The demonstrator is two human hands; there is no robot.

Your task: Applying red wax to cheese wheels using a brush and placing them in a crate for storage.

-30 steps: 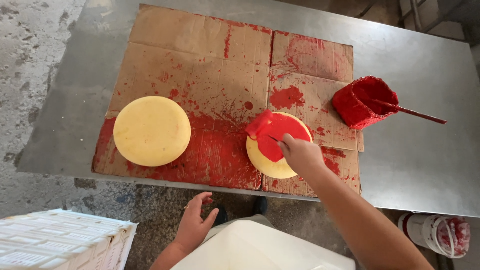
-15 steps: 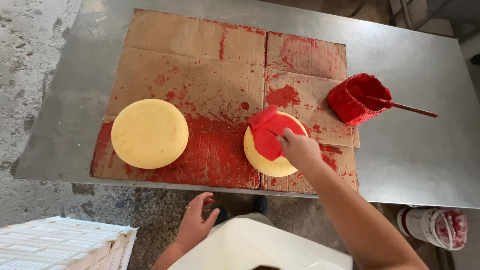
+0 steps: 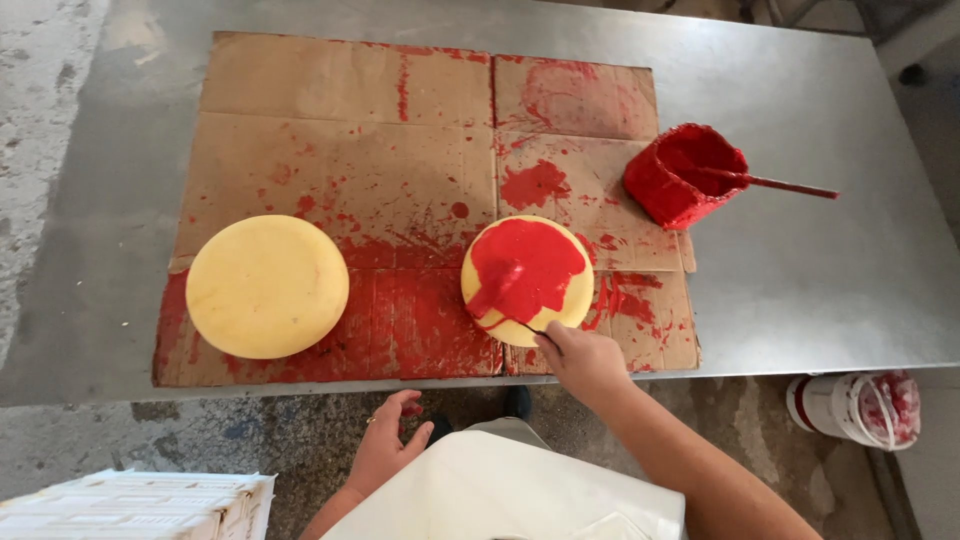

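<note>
The right hand gripped a paint-soaked brush, dragging it over the half-red yellow wheel that sat on the stained cardboard near the tabletop's front edge. The wheel looked heavy and stiff, and slippery where wet, so its bare rim seemed the safest hold. The left hand hung loosely open below the table, holding nothing. A plain wheel lay toward the left.
</note>
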